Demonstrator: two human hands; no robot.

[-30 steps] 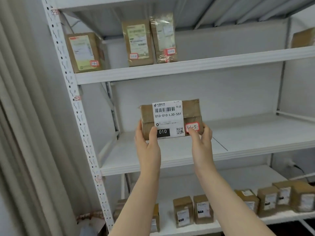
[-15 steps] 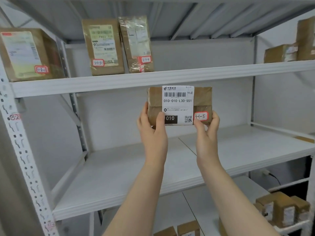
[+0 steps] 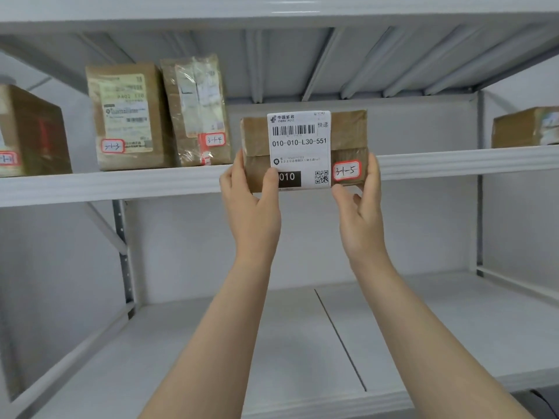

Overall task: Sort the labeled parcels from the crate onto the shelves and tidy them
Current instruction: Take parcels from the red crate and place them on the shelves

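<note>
A brown parcel (image 3: 348, 131) with a white shipping label and a red-edged tag reading 3-1-5 is held up in front of the upper shelf's front edge (image 3: 151, 182). My left hand (image 3: 252, 204) grips its lower left corner, thumb on the label. My right hand (image 3: 360, 210) grips its lower right corner. On that shelf, left of the held parcel, stand a taped parcel tagged 3-1-4 (image 3: 196, 110) and a parcel tagged 3-1-3 (image 3: 127, 116). The parcel's underside is hidden, so I cannot tell whether it touches the shelf.
Another brown parcel (image 3: 30, 131) stands at the far left of the upper shelf, and one more (image 3: 526, 127) at the far right. The upper shelf is bare between the 3-1-4 parcel and the right one. The lower shelf (image 3: 302, 343) holds nothing in view.
Both hands have lifted the parcel from in front of the lower shelf up to the upper shelf's edge, right of the 3-1-4 parcel. The view has moved closer and upward.
</note>
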